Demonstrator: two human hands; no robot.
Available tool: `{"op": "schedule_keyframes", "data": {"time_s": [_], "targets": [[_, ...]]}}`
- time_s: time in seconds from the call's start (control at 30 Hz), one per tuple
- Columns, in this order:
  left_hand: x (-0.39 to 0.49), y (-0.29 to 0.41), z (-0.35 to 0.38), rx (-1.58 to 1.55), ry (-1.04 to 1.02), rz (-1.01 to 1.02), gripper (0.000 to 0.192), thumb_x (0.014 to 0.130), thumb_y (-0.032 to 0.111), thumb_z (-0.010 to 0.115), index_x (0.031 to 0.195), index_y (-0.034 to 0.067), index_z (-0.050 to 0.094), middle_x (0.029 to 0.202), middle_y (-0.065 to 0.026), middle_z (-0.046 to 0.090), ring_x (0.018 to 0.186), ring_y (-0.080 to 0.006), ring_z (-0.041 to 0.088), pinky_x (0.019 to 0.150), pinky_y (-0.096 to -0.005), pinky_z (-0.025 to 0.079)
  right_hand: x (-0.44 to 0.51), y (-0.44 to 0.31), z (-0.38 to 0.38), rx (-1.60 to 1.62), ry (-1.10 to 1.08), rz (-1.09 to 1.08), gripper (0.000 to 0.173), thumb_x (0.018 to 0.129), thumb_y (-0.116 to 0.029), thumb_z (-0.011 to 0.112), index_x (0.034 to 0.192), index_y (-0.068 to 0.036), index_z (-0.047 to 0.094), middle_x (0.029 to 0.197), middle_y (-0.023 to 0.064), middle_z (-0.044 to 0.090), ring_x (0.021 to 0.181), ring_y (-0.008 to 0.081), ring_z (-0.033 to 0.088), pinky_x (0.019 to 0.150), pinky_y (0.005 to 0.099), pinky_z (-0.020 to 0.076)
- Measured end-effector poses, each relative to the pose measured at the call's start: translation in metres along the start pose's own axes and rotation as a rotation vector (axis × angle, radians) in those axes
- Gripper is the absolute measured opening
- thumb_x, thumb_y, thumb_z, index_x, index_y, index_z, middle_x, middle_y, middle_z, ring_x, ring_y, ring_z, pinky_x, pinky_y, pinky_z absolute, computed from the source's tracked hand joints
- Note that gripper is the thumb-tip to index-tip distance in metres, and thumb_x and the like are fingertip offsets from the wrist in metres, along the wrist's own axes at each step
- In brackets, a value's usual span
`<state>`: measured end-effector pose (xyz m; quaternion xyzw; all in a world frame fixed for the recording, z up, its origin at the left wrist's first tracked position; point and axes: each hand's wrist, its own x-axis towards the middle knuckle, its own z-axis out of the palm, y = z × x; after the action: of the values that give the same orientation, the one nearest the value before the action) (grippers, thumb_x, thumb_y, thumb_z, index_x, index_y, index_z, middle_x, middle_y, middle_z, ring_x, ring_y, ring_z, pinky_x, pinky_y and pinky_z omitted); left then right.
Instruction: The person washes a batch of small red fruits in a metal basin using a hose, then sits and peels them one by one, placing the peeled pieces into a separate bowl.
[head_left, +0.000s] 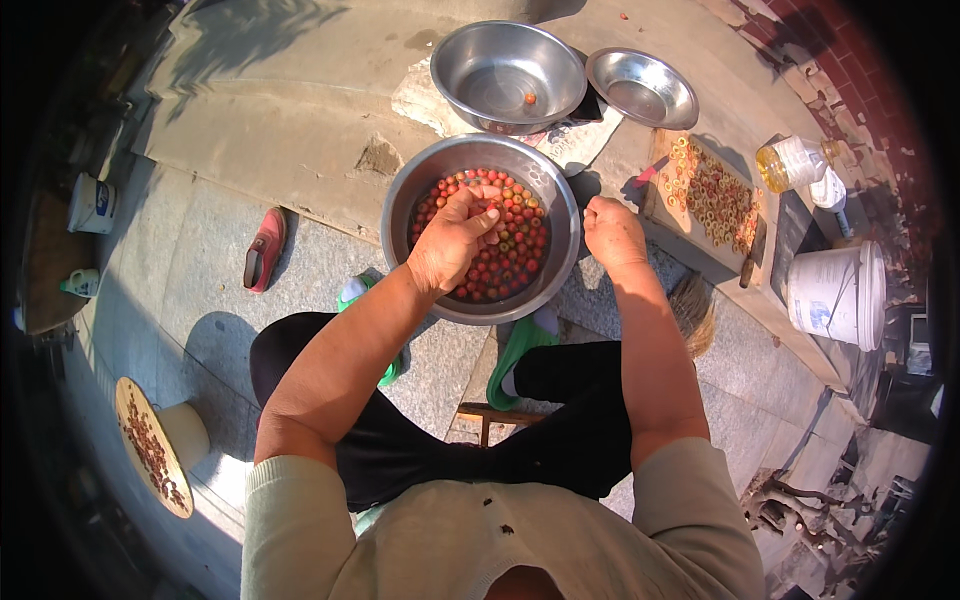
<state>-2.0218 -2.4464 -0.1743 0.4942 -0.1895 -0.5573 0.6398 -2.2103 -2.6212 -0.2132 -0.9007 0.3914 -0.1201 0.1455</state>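
My left hand (454, 240) is over a steel basin (559, 247), its thumb and fingers pinching a small red fruit (493, 207). Below it, many small red and yellowish fruits (517, 259), which look like hawthorn berries or crab apples, float in water in the basin. My right hand (616, 232) is closed, just beyond the basin's right rim, and no object shows in it; the inside of its fingers is hidden.
Behind stand a larger steel bowl (480, 56) with one fruit and a smaller steel bowl (652, 105). At right are a board (660, 199) of sliced fruit rings, a red-handled tool (649, 172), an oil bottle (787, 163) and a white bucket (832, 296). A pink shoe (266, 251) lies left.
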Motion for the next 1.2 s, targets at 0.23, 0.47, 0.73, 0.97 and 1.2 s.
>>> {"op": "schedule_keyframes", "data": {"time_s": [0.23, 0.47, 0.73, 0.97, 1.2], "targets": [[0.001, -0.012, -0.010, -0.179, -0.005, -0.112, 0.043, 0.090, 0.011, 0.051, 0.130, 0.000, 0.038, 0.114, -0.0130, 0.054, 0.101, -0.0219, 0.058, 0.090, -0.0352, 0.046, -0.014, -0.108, 0.017, 0.603, 0.000, -0.475, 0.041, 0.078, 0.002, 0.066, 0.118, -0.003, 0.058, 0.118, 0.0134, 0.059, 0.110, 0.0268, 0.057, 0.085, 0.0333, 0.0501], [-0.013, -0.009, -0.028, 0.130, 0.061, -0.461, 0.070, 0.082, 0.025, 0.061, 0.138, -0.002, 0.029, 0.117, -0.0164, 0.053, 0.100, -0.0239, 0.059, 0.089, -0.0330, 0.045, -0.011, -0.099, 0.074, 1.043, -0.464, -0.176, 0.024, 0.084, 0.000, 0.060, 0.108, -0.001, 0.063, 0.095, 0.0115, 0.067, 0.089, 0.0217, 0.064, 0.080, 0.0312, 0.0508], [-0.024, 0.001, -0.044, 0.390, 0.339, -0.266, 0.059, 0.087, 0.027, 0.059, 0.135, 0.000, 0.038, 0.119, -0.0099, 0.054, 0.102, -0.0187, 0.057, 0.089, -0.0323, 0.042, 0.001, -0.036, 0.160, 0.643, -0.613, 0.194, 0.032, 0.087, -0.013, 0.062, 0.116, -0.001, 0.059, 0.095, 0.0192, 0.066, 0.089, 0.0284, 0.065, 0.080, 0.0386, 0.0527], [-0.034, 0.010, -0.053, 0.267, 0.380, -0.300, 0.050, 0.089, 0.025, 0.058, 0.130, 0.001, 0.044, 0.117, -0.0088, 0.055, 0.100, -0.0170, 0.058, 0.088, -0.0302, 0.042, -0.005, -0.032, 0.200, 0.035, -0.466, 0.092, 0.026, 0.087, -0.018, 0.056, 0.108, -0.004, 0.055, 0.103, 0.0194, 0.060, 0.098, 0.0371, 0.062, 0.085, 0.0446, 0.0508], [-0.034, 0.016, -0.054, 0.187, 0.340, -0.278, 0.037, 0.091, 0.021, 0.056, 0.122, 0.001, 0.051, 0.110, -0.0085, 0.058, 0.096, -0.0156, 0.059, 0.086, -0.0283, 0.043, 0.001, -0.025, 0.206, -0.030, -0.646, 0.086, 0.022, 0.091, -0.017, 0.048, 0.109, -0.006, 0.056, 0.109, 0.0190, 0.059, 0.101, 0.0362, 0.062, 0.085, 0.0441, 0.0515]]}}
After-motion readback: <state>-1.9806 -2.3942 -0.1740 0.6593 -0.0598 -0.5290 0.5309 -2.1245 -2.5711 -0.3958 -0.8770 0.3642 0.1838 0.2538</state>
